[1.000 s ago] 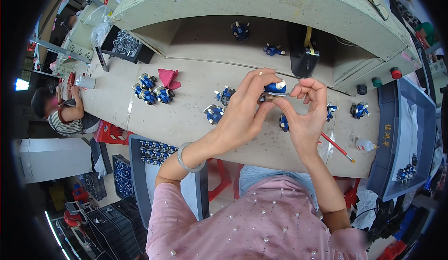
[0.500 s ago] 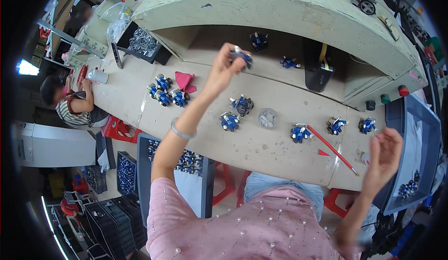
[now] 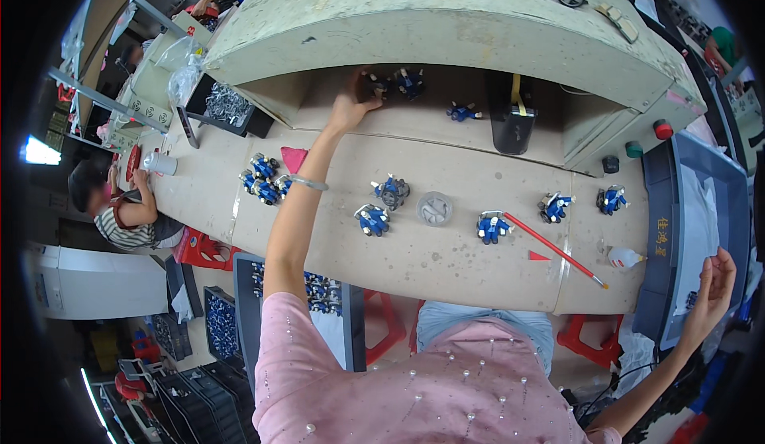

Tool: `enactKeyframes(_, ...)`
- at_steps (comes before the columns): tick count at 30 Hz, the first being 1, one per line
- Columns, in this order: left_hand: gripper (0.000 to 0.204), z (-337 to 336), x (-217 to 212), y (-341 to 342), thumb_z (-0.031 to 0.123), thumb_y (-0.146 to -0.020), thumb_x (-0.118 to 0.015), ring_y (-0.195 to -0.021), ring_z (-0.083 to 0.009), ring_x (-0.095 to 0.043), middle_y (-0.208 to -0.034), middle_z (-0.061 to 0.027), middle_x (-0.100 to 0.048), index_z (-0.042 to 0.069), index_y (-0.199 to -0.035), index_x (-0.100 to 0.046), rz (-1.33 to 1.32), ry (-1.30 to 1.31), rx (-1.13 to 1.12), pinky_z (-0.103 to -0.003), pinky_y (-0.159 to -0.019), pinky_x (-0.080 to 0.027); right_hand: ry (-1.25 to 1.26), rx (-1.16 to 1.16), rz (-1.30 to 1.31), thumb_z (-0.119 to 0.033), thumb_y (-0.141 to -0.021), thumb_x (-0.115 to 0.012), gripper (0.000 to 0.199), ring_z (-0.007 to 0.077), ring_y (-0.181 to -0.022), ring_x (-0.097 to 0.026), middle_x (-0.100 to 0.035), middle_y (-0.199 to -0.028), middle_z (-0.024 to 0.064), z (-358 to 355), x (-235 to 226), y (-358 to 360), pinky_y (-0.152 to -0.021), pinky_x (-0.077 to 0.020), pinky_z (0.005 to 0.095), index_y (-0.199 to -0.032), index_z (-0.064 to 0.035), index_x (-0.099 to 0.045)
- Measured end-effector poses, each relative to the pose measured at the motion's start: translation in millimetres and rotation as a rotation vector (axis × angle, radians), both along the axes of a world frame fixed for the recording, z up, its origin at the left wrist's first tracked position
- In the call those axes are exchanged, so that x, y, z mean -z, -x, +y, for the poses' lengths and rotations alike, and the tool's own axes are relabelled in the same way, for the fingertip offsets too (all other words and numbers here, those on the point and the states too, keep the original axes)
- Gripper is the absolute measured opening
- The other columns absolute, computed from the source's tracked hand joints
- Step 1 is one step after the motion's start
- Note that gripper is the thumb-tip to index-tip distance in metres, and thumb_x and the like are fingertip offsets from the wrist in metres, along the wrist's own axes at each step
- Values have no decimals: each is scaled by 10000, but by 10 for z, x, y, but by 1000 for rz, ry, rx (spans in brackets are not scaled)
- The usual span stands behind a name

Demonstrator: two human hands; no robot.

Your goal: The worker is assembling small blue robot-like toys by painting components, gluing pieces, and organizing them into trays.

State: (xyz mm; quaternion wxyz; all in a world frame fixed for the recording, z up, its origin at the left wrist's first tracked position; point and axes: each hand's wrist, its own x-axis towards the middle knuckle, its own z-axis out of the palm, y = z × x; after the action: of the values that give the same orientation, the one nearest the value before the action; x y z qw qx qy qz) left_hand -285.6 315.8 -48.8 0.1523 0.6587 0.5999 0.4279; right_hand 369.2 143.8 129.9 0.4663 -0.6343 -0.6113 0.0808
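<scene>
My left hand point(image 3: 353, 108) reaches into the recess under the pale green cabinet point(image 3: 263, 44), its fingers round a small toy figure point(image 3: 377, 86) with dark and blue parts. Shadow hides part of that grip. Beside it stands another blue toy figure point(image 3: 409, 83), and a third toy figure point(image 3: 463, 112) lies farther right. My right hand point(image 3: 714, 289) is over the near part of the blue bin point(image 3: 658, 205), fingers apart and loosely bent, with nothing visible in them. White sheeting and a few dark pieces are in that bin.
Several blue figures point(image 3: 372, 220) stand along the bench around a clear cup point(image 3: 434, 208). A red brush point(image 3: 550, 246), a small white bottle point(image 3: 625, 258) and a black container point(image 3: 512, 117) are farther right. At left are a pink cloth point(image 3: 293, 159) and a seated person point(image 3: 123, 205).
My left hand has carried the toy figure away from me into the recess. My right hand has moved right and nearer, from the bench edge to over the blue bin. The view has shifted slightly.
</scene>
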Motion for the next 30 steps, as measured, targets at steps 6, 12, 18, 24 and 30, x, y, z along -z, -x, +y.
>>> enactKeyframes(6,623,-328,-291,-89,158,-712,-744,-1093,-262,-543,-1221,-159,-544,4,-1257,-484,109,-17,-142,-361,-923,-428,191,183,-156,-154,-910,-588,277,121,-914,-581,-609,-982,46,-130,208,-1448,-803,-437,227,-1126,17,-560)
enactKeyframes(12,503,-1167,-749,-292,19,-845,-525,-1115,-224,-516,-1347,-125,-451,35,-1333,-406,-80,164,75,-325,-962,-403,367,400,-572,-227,-771,-692,242,259,-725,-637,-648,-772,147,114,284,-2027,-666,-486,356,-858,-6,-644)
enactKeyframes(18,467,-1568,-1067,-1095,152,-916,-539,-1085,-210,-525,-1311,-144,-462,9,-1338,-397,-157,196,148,-328,-969,-378,838,357,-671,-267,-651,-782,432,265,-893,-634,-655,-941,166,367,576,-3241,-771,-487,364,-985,-26,-651)
enactKeyframes(24,475,-2008,-1334,-1985,172,-916,-541,-1074,-207,-530,-1332,-141,-437,-4,-1330,-389,-204,222,104,-301,-923,-390,1301,8,-982,-196,-460,-865,625,293,-982,-601,-632,-998,150,421,951,-3011,-823,-491,380,-1030,-92,-630)
enactKeyframes(30,427,-2256,-1256,-2765,167,-892,-566,-993,-213,-583,-1212,-155,-540,-34,-1249,-444,-478,256,148,-286,-835,-433,935,-37,-994,-72,-511,-753,402,332,-930,-605,-637,-914,145,260,824,-3293,-789,-493,411,-892,-85,-624)
